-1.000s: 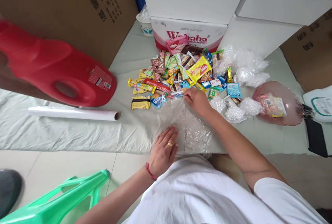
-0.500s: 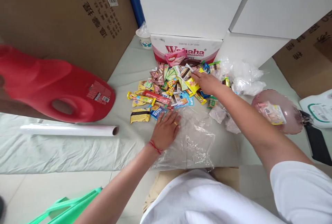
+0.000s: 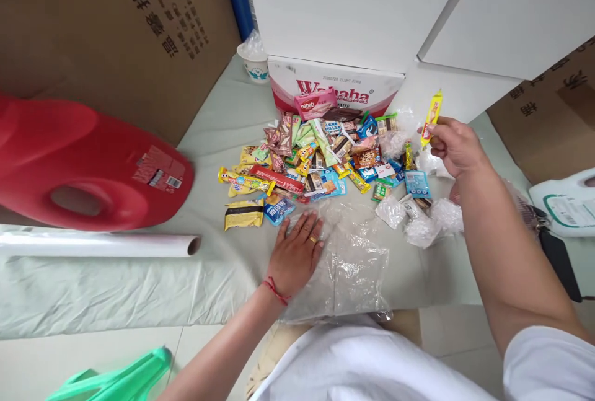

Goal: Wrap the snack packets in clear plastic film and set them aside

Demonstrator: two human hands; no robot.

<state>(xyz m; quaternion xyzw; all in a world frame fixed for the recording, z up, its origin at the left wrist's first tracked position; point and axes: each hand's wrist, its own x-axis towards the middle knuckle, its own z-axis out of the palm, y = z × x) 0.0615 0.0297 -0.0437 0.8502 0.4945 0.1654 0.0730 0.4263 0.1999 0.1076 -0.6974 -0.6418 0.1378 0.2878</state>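
My right hand (image 3: 458, 145) pinches a yellow snack packet (image 3: 432, 117), held up at the right of the pile. Fingers outstretched, my left hand (image 3: 297, 246) lies flat on a clear plastic bag (image 3: 357, 264) in front of me. Just beyond its fingertips spreads a heap of wrapped snacks, among them a red bar (image 3: 276, 179), a blue packet (image 3: 277, 207) and a yellow packet with a dark stripe (image 3: 244, 214). A pink nabati packet (image 3: 316, 103) leans at the back of the heap.
Behind the snacks stands a white and red Wahaha carton (image 3: 334, 82). Crumpled clear plastic (image 3: 423, 230) lies to the right, near a white bottle (image 3: 564, 202). On the left are a large red jug (image 3: 93, 165), a white roll (image 3: 97, 244) and a paper cup (image 3: 255, 66).
My right hand has lifted a yellow packet out of the heap and carried it to the right. My left hand stays flat on the plastic bag.
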